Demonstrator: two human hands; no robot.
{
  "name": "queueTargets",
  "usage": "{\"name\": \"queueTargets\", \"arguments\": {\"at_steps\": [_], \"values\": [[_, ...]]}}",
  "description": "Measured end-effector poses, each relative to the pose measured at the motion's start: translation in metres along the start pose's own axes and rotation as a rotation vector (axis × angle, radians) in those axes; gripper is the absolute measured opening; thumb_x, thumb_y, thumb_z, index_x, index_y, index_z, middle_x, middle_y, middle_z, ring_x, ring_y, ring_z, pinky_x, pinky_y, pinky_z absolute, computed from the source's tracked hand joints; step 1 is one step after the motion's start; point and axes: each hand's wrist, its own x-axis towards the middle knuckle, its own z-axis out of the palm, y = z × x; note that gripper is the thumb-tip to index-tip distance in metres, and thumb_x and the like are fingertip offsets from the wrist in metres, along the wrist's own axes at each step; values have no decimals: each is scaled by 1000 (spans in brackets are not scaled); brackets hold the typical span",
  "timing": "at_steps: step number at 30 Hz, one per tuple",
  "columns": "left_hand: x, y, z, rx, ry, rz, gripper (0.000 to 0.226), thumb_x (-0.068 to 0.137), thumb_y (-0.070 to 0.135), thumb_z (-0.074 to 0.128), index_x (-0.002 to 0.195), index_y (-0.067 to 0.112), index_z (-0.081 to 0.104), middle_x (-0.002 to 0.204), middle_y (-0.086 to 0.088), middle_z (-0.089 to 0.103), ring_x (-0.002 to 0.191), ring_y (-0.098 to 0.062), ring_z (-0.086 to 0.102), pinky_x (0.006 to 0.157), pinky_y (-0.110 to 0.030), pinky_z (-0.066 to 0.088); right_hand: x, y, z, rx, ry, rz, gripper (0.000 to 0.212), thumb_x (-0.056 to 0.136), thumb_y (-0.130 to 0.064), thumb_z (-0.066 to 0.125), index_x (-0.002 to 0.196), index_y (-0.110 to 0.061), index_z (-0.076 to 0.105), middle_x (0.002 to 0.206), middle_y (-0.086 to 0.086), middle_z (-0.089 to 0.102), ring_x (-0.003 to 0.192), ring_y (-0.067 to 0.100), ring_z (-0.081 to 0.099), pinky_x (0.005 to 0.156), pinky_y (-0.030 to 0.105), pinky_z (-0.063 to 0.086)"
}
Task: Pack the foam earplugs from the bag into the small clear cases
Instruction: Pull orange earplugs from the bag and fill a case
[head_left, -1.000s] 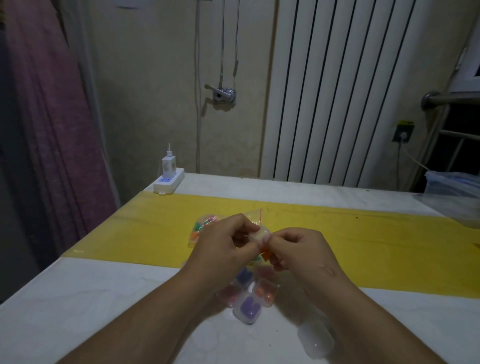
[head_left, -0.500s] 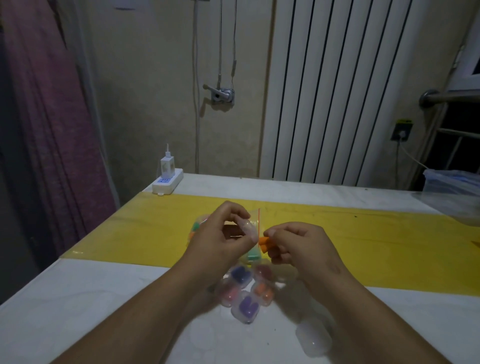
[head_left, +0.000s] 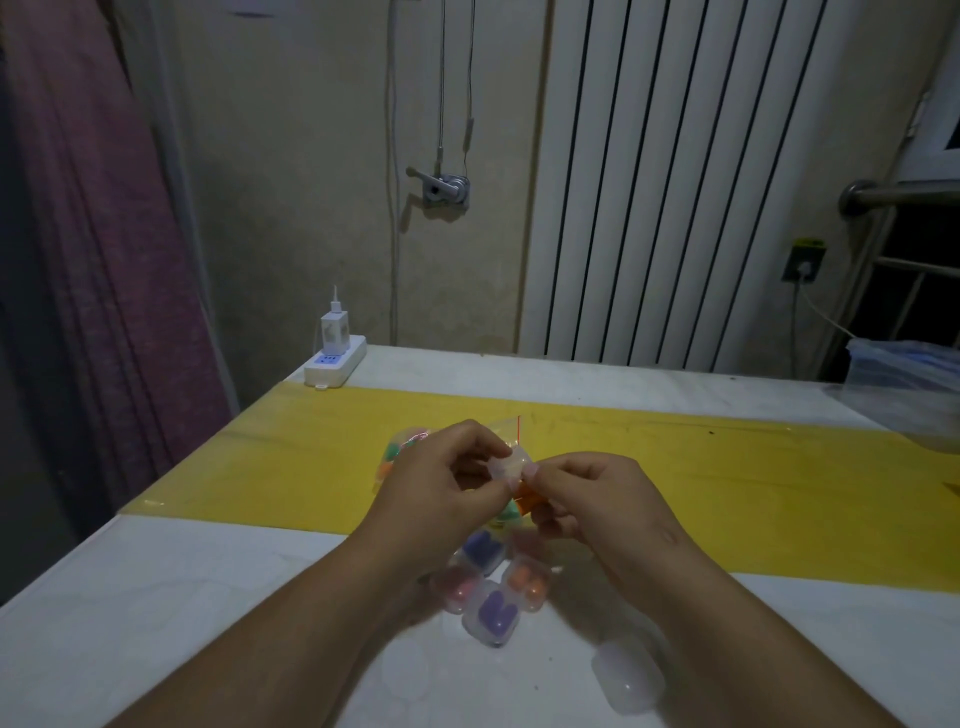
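My left hand (head_left: 441, 483) pinches a small clear case (head_left: 510, 464) just above the table. My right hand (head_left: 597, 499) holds an orange foam earplug (head_left: 531, 500) right below that case, its fingertips touching the case. Behind my left hand lies the clear bag of coloured earplugs (head_left: 402, 449), mostly hidden. Below my hands several filled cases sit in a cluster, among them one with purple plugs (head_left: 493, 613) and one with orange plugs (head_left: 527, 582). An empty clear case (head_left: 628, 680) lies by my right forearm.
The white table (head_left: 182, 597) carries a yellow strip (head_left: 753, 483) across its middle. A white power strip with a charger (head_left: 335, 353) sits at the far left corner. A clear plastic container (head_left: 909, 379) stands at the right edge. A radiator and wall are behind.
My right hand had drawn apart with the orange earplug half a second ago; now it is back against the case in my left hand. The view has shifted slightly.
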Motion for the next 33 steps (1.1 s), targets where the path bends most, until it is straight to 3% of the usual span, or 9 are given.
{"name": "queueTargets", "arguments": {"at_steps": [4,7,10,13,16,22,27,30,33], "values": [[-2,2,1,-16,-7,-7,10,81,15,76,84,15,67,78,15,68,75,-2,66,67,-14,51,1,1,3,-42,43,11,17,83,-13,69,69,-4,73,63,10,63,57,18,55,65,40,56],[-1,5,3,-47,13,-29,9,85,16,72,81,14,65,76,7,68,72,-7,64,64,-18,52,2,3,4,-133,98,-10,14,78,-9,65,66,-6,71,58,6,63,52,16,52,56,32,47],[1,9,1,-184,91,-105,4,93,12,61,89,13,63,79,-7,69,73,-18,67,71,-34,57,2,4,2,-160,104,-26,15,81,-7,63,69,-5,72,56,5,62,51,14,52,54,28,45],[2,13,-4,-342,97,-190,29,97,2,44,107,24,62,81,-13,68,70,-21,69,70,-37,59,5,2,-1,-117,84,-25,13,84,-6,65,76,-5,74,57,5,63,52,14,53,54,27,47],[1,13,-5,-290,16,-206,40,95,-6,39,103,21,68,89,-12,65,70,-20,70,71,-42,58,6,2,-4,-95,80,-35,10,85,-5,66,80,-7,75,69,12,70,59,16,59,61,31,53],[-1,5,-5,7,-66,-165,32,75,8,77,95,32,70,95,15,68,78,-1,67,69,-25,57,5,4,-5,-92,54,-62,14,88,-4,65,80,-10,74,72,7,74,59,12,62,58,23,52],[1,5,-4,18,-1,-196,35,73,9,80,97,31,68,94,11,69,78,-3,67,68,-24,58,6,-3,-14,0,221,-211,18,85,4,65,80,-12,71,76,5,74,70,18,70,65,29,58],[0,7,-3,17,-17,-181,35,72,8,81,97,29,69,91,10,68,75,-1,66,68,-19,57,2,-5,-10,13,173,-274,20,85,6,65,81,-14,71,77,2,75,71,18,71,64,28,57],[-2,11,-1,-23,-23,-187,34,72,3,80,99,22,69,87,11,64,68,9,63,59,-7,48,1,0,-3,-187,156,-358,22,83,-2,70,78,-24,71,72,-8,72,60,6,63,60,21,51]]}}
